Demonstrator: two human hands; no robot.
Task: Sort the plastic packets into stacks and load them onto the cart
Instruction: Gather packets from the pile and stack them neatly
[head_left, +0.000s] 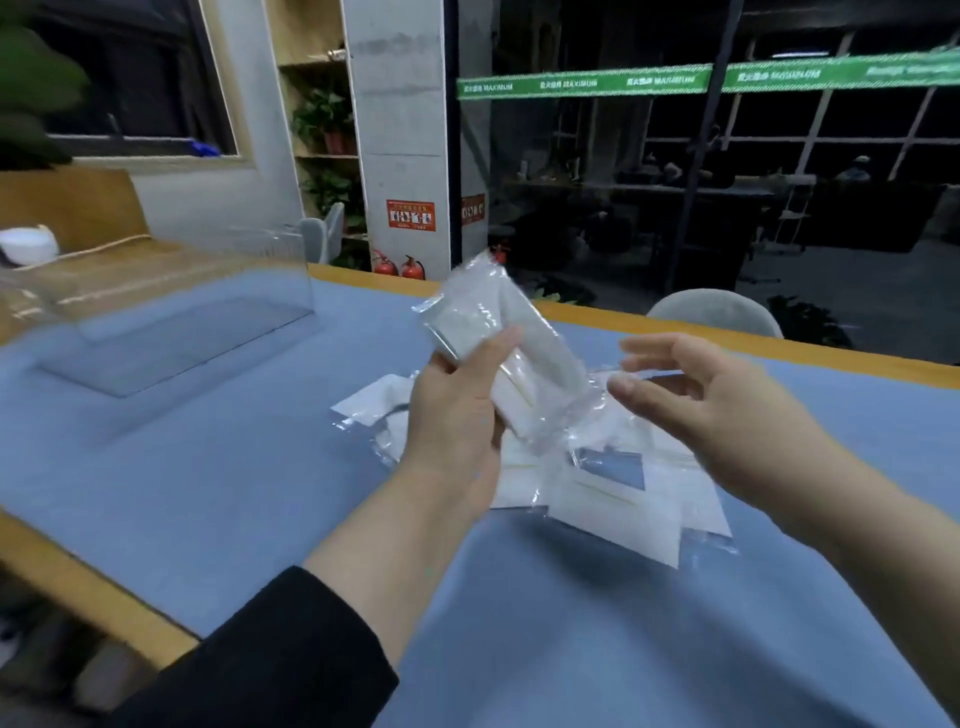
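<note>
The left forearm, bare below a pushed-up dark sleeve (270, 654), is raised from the lower left towards the middle of the view, with the back of the left hand (457, 410) turned to the camera. A packet (498, 353) of clear plastic with white contents is gripped in this hand, the thumb laid across its near face and the fingers wrapped behind it. The packet is held tilted above the table (208, 467), its upper end leaning away and to the left, its lower end pointing towards the right hand (696, 405).

The right forearm is brought in from the right edge. The right hand is held in the air with the palm turned leftward, the fingers spread and only gently bent, the thumb set apart below them. Nothing is held in it; whether its fingertips touch the packet's loose lower edge cannot be told because of blur.

A pile (597, 488) of further packets is spread flat on the blue table cover beneath both hands. A clear box (171, 317) is seen on the table well to the left.
</note>
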